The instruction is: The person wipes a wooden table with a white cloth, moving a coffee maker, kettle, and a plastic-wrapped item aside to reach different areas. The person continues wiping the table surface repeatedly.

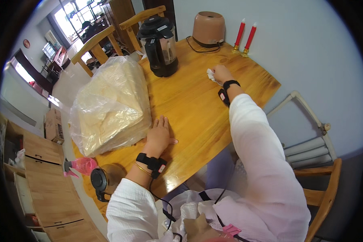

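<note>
My right hand (223, 74) is closed on a white tissue or cloth (211, 75), which it presses to the wooden tabletop (190, 99) on its far right part. Flat on the wood nearer me rests my left hand (159, 136), empty, with its thumb spread. Just left of that hand lies a clear plastic bag (115, 106) holding a stack of thin yellowish sheets. Black straps with small devices circle both wrists.
Behind stand a black-lidded blender jug (160, 47), a pink rounded appliance (208, 28) with a cord, and two red candles (240, 34). A dark-lidded glass pot (107, 178) and a pink spray bottle (84, 165) stand at the near left. Wooden chairs (329, 190) flank the table.
</note>
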`<state>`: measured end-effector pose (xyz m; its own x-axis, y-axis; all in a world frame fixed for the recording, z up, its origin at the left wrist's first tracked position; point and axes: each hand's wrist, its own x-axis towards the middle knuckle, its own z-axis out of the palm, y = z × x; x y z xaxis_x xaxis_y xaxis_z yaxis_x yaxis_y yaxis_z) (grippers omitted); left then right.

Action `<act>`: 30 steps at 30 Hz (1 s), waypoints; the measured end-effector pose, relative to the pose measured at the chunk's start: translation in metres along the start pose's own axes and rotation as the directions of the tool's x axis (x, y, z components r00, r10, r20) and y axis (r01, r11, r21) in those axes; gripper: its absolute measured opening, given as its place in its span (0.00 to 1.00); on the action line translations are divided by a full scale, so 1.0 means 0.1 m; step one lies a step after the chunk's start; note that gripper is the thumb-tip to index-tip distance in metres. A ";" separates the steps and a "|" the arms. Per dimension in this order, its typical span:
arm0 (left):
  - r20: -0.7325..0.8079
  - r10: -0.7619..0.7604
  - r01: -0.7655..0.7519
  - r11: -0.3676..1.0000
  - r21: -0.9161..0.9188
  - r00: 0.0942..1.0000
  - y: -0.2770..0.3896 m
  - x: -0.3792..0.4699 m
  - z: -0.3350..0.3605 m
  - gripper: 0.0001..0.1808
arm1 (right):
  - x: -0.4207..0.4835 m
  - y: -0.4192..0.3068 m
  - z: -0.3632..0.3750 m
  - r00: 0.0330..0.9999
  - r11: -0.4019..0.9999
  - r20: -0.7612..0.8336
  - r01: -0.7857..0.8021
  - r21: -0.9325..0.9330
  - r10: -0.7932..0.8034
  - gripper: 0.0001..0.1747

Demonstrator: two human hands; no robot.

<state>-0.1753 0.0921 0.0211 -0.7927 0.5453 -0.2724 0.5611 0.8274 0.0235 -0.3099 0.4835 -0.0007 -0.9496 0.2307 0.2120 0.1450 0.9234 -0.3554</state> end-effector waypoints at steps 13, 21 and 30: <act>-0.012 0.022 -0.022 1.000 0.005 1.000 -0.04 0.03 0.00 0.62 | -0.41 -2.03 0.80 0.850 0.849 0.112 0.488 0.202 -0.515 0.11; -0.096 0.080 -0.082 0.996 -0.017 0.992 -0.08 0.03 0.02 0.57 | -1.07 -2.32 0.73 0.845 0.867 0.223 0.435 0.243 -0.486 0.10; -0.105 0.064 -0.074 0.993 -0.094 0.992 -0.04 -0.07 0.02 0.54 | -1.37 -1.81 0.38 0.891 0.884 0.229 0.295 0.363 -0.392 0.11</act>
<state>-0.1720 0.0847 0.0209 -0.7759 0.6081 -0.1679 0.5932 0.7939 0.1337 -0.2161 0.2731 0.0001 -0.9666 -0.2264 0.1200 -0.2532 0.7729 -0.5818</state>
